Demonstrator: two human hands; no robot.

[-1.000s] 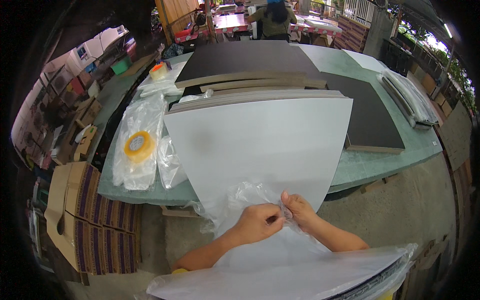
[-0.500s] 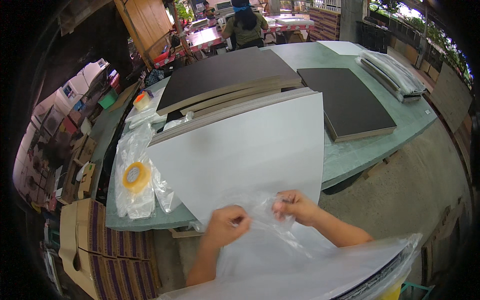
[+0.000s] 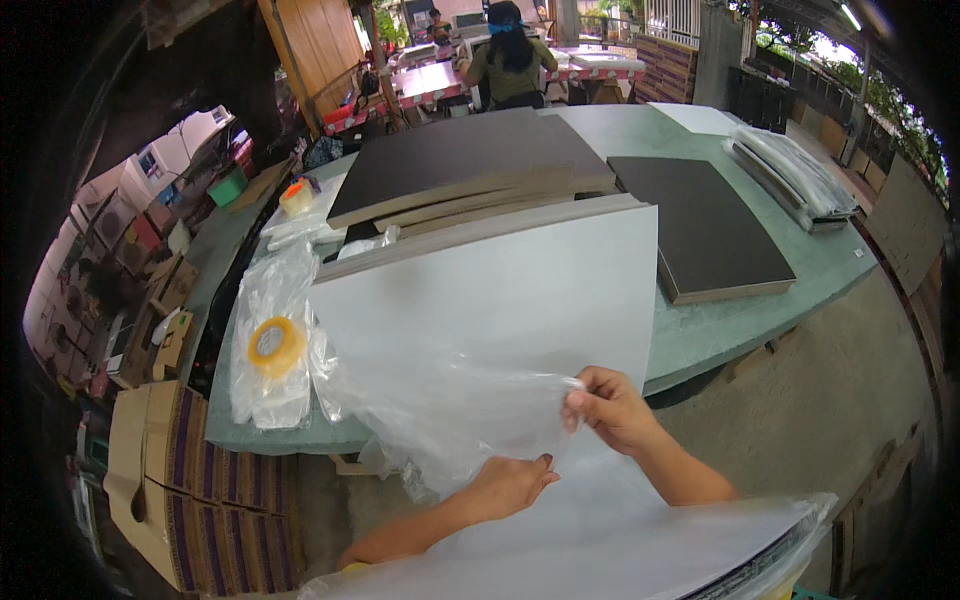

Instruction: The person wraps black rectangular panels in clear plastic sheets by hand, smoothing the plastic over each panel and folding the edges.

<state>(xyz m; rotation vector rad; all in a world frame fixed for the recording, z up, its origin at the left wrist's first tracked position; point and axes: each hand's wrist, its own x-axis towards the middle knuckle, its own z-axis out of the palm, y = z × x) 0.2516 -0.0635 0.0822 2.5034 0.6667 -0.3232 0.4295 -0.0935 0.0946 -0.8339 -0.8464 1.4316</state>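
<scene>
— Where's the clear plastic bag [image 3: 440, 410] from the hands?

— Nearest, the left hand [image 3: 508, 484] sits under its lower edge, fingers curled and pinching the film. The right hand [image 3: 610, 408], at about two o'clock from the left, nips the bag's right edge between thumb and fingers.

— And the bag's long axis?

— It runs off toward ten o'clock, draped over the near end of the white board [image 3: 500, 300]. Further out at nine o'clock lies a yellow tape roll [image 3: 274, 344].
</scene>
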